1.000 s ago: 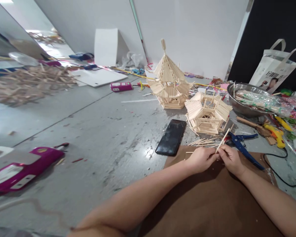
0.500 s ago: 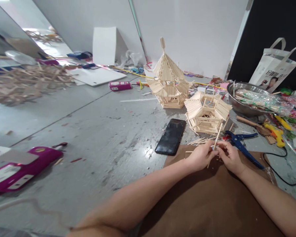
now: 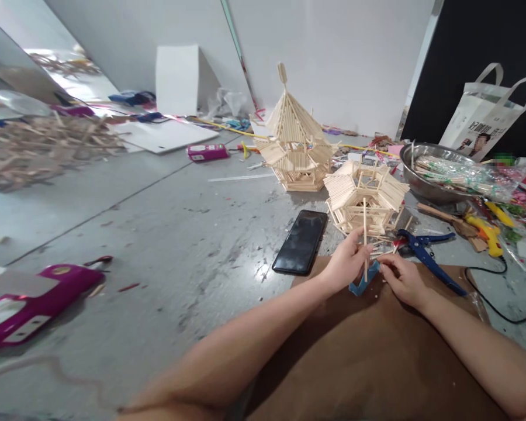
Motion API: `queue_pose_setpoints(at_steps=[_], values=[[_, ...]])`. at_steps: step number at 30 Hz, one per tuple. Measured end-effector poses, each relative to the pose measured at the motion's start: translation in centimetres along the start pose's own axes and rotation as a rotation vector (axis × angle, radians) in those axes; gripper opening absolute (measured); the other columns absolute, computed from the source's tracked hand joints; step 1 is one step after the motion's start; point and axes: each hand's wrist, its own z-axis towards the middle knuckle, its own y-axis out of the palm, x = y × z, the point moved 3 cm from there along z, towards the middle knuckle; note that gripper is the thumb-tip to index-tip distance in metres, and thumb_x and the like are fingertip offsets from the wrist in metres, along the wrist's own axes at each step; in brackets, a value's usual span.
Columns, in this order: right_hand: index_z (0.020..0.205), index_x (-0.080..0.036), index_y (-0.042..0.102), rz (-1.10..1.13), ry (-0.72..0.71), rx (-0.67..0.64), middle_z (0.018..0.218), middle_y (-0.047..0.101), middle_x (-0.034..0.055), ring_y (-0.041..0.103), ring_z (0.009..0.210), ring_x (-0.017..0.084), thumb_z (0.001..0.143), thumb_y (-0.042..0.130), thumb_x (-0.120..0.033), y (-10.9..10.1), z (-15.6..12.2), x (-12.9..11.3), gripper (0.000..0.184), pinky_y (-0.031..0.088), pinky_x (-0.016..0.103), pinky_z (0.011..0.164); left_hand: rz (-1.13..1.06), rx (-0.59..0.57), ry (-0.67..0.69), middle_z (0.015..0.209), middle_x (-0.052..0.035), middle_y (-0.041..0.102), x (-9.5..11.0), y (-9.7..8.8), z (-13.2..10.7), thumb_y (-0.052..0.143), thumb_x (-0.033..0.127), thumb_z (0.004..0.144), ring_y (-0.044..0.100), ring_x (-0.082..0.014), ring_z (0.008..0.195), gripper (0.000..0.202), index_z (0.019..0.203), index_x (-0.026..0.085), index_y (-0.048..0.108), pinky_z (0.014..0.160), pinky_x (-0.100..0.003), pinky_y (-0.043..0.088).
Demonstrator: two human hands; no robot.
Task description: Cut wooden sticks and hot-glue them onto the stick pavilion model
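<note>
Upright in my left hand (image 3: 345,262) is a thin wooden stick (image 3: 365,225), pinched between thumb and fingers. My right hand (image 3: 402,279) is closed, its fingertips on the upper end of a blue strip (image 3: 360,287) that hangs folded just below the stick. Whether the strip is paper or tape I cannot tell. Just beyond both hands stands a small open-topped pavilion model (image 3: 364,199) built of wooden sticks. Loose sticks lie partly hidden at its foot. A blue-handled cutter (image 3: 433,260) lies to the right of my right hand.
A taller stick pavilion (image 3: 300,146) with a pointed roof stands behind. Left of my hands is a black phone (image 3: 301,242). A metal bowl (image 3: 409,178) of wrapped sticks and a yellow glue gun (image 3: 486,234) lie right; a purple device (image 3: 48,298) is far left.
My left hand has moved slightly left and up, turning the stick nearly vertical. My hands have drawn apart, and the blue strip now shows between them. The camera view has shifted slightly.
</note>
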Motion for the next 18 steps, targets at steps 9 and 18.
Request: queue_pose_setpoints(at_steps=[9,18], values=[[0.092,-0.019,0.056,-0.046,-0.017,-0.013,0.086,0.065,0.0067,0.06,0.07,0.014,0.08,0.044,-0.022,0.0,0.2,-0.3,0.017,0.047,0.028,0.066,0.083,-0.021,0.007,0.041,0.0101,0.038,-0.1,-1.0,1.5,0.047,0.026,0.08,0.034,-0.0039,0.03,0.045,0.122,0.014,0.038,0.031,-0.014,0.026],[0.091,-0.019,0.056,-0.057,-0.025,-0.026,0.084,0.065,0.006,0.061,0.074,0.015,0.08,0.044,-0.022,0.0,0.3,-0.4,0.016,0.047,0.028,0.068,0.085,0.002,0.037,0.038,0.0106,0.035,-0.4,-1.4,2.7,0.049,0.028,0.079,0.031,-0.0036,0.028,0.045,0.121,0.013,0.04,0.031,-0.014,0.021]])
